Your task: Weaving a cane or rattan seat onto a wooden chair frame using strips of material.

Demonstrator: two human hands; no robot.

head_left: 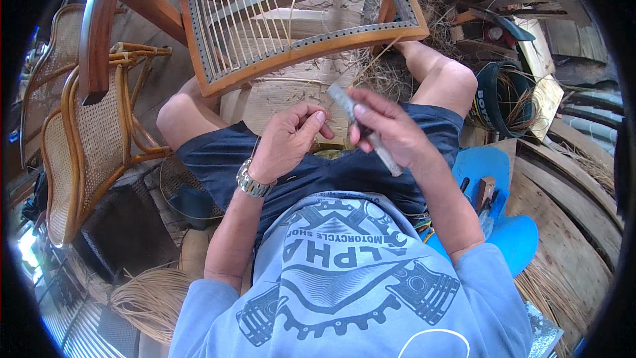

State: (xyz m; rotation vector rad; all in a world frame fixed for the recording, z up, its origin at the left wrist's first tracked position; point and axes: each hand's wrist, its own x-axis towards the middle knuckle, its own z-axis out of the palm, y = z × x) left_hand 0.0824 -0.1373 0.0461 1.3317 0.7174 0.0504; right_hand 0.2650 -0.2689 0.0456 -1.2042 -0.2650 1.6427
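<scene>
Over the lap, the right hand (387,129) is gripping a grey tool (364,129), its long axis slanting far-left to near-right; the left hand (288,139), just left, is pinching a thin cane strand (255,149).

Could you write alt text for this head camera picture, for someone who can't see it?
Seen from above, a seated person's right hand holds a slim grey tool while the left hand, with a metal wristwatch, pinches a thin cane strand. A wooden chair seat frame strung with cane strands leans at the knees; woven cane chairs stand to the left.
</scene>
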